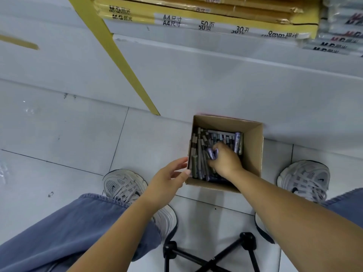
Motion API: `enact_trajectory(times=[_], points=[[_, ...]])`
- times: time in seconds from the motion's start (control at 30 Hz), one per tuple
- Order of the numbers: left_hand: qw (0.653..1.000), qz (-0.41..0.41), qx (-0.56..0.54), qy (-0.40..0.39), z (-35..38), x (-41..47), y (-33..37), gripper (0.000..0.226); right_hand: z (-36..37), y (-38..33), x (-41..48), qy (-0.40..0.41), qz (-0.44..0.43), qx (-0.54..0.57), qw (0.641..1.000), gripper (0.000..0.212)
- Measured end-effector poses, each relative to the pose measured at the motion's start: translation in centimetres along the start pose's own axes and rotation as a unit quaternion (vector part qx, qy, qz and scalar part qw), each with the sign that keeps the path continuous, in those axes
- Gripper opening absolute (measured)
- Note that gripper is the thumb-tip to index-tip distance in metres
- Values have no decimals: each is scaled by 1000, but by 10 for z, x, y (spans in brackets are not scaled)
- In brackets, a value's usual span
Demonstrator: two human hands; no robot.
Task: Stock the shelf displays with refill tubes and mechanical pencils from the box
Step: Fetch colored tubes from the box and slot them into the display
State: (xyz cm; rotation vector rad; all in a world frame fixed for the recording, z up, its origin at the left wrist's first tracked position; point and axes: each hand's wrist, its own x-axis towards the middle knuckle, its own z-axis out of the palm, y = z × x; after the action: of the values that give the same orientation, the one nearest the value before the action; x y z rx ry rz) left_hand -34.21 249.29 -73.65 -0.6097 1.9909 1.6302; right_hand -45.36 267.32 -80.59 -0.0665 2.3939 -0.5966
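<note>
**Q:** What is your left hand doing?

**Me:** My left hand (167, 179) is slack, fingers straight, holding nothing. Its fingertips lie at the near left corner of the box (254, 146), touching the card as far as I can tell. I think it should press there, so the box does not slide on the floor (59, 134) while I dig.

**Q:** Where is the stock?

**Me:** All in the box, which sits open between my shoes (121, 185), just in front of the shelf base (196, 85). Grey sticks (197, 154) lie along its left side. I cannot tell whether they are pencils or tubes. More lie in a loose heap to the right.

**Q:** And your right hand?

**Me:** My right hand (225, 160) is down inside, fingers curled round a few purple tubes (211, 154). I cannot count them.

**Q:** So how do you lift them well?

**Me:** I take one kind only, pieces lying the same way, and close on their middles so no end swings loose. Then I come straight up, clear of the right wall, without dragging the heap along. A small bunch is safer than a full fist. The displays are out of view. Above I see only pads (196, 14), so I look first, then place.
</note>
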Motion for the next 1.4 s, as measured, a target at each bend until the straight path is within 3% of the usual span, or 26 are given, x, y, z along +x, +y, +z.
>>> enact_trajectory(times=[0.2, 0.37, 0.5, 0.63, 0.77, 0.87, 1.0, 1.27, 1.4], points=[[1000, -7, 0, 3, 0, 0, -1, 37, 3, -3, -1, -12, -36, 18, 999, 58], [1000, -8, -5, 4, 0, -1, 0, 36, 5, -5, -1, -8, -46, 9, 999, 47], [1000, -2, -12, 0, 0, -2, 1, 34, -5, -6, -5, -4, -49, 99, 994, 45], [1000, -4, -27, 4, 0, -1, 0, 34, -11, -10, -8, -105, -51, 211, 971, 46], [999, -16, -45, 5, 0, -1, -1, 35, -1, -16, -7, -183, -53, 121, 974, 32], [999, -17, -47, 5, 0, -1, -2, 39, 5, -16, -4, -161, -44, 73, 983, 26], [998, -20, -56, 12, 0, -1, -3, 36, 3, -14, -4, -104, -59, 133, 984, 23], [999, -18, -41, 8, -1, 0, 1, 33, -8, -14, -8, -113, -3, 223, 968, 15], [996, 22, 57, 71, -3, -4, 21, 43, -48, -22, -28, -93, -42, 271, 957, 11]])
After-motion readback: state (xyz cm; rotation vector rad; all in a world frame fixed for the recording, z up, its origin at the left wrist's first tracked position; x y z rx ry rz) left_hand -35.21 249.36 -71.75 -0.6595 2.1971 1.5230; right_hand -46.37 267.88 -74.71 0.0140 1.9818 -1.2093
